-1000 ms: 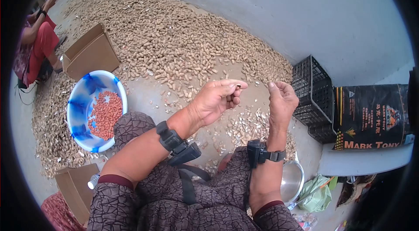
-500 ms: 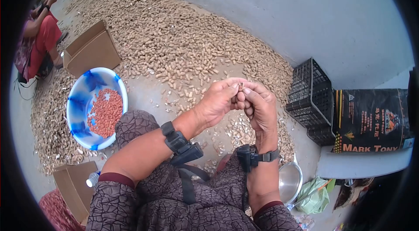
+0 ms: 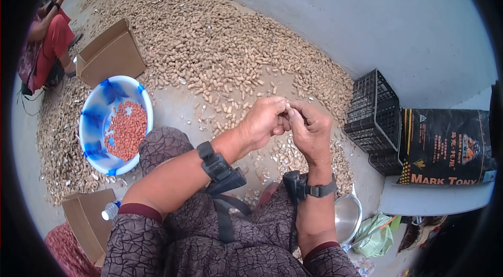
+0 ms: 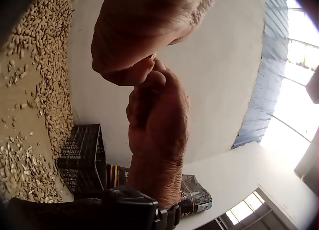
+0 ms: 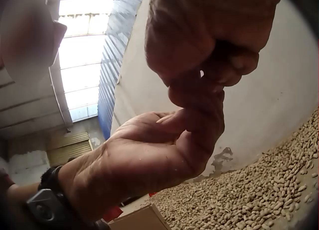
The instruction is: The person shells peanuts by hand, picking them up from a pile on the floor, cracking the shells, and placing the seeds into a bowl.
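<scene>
My left hand and right hand meet fingertip to fingertip in front of me, above the floor. Thumbs and forefingers pinch a small peanut, of which only a pale bit shows between them. In the left wrist view the right hand reaches up to the left one, and their fingers hide most of the peanut. Shelled red peanuts lie in a blue-and-white basin by my left knee. Beyond my hands spreads a large heap of unshelled peanuts.
Broken shells are strewn on the floor below my hands. At the right stand a black plastic crate, a printed black bag and a metal bowl. Cardboard boxes flank the basin; another person sits at far left.
My right hand has come left to join the left hand, which held the peanut alone a second ago. Both now pinch at it, with the fingertips closer over it than half a second ago.
</scene>
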### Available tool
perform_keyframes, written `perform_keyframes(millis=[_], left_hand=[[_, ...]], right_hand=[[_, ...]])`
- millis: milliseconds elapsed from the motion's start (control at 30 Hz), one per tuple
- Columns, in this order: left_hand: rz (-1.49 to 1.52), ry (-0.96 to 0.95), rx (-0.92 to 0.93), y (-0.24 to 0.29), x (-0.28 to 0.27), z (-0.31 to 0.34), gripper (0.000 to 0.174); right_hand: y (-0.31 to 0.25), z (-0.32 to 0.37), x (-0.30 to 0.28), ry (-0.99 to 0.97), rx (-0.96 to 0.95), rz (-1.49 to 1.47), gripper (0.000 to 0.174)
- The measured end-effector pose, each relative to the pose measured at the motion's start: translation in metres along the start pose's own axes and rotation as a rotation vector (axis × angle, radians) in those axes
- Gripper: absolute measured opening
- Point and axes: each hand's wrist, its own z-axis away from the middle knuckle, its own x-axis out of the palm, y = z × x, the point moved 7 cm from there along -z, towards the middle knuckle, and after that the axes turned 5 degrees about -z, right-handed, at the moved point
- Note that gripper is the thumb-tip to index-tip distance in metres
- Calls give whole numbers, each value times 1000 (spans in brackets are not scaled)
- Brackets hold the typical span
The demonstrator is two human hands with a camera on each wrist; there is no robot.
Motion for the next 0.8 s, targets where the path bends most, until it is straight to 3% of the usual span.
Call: perform_keyframes(millis=[167, 233, 367, 467, 533, 800], left_hand=[[30, 57, -56, 6, 6, 4, 20], [18, 59, -46, 4, 6, 4, 20], [11, 102, -55, 3, 5, 5, 21], [63, 76, -76, 2, 5, 3, 23], [24, 63, -98, 0, 4, 3, 26], [-162, 57, -199, -6, 0, 2, 30]], right_hand=[[-4, -3, -3, 10, 59, -135, 14], [1, -3, 4, -99, 258, -265, 14], [5, -2, 4, -80, 298, -266, 15], [10, 0, -2, 24, 239, -237, 13], [3, 0, -7, 66, 87, 6, 10], [-1, 0, -14, 27, -39, 301, 18]])
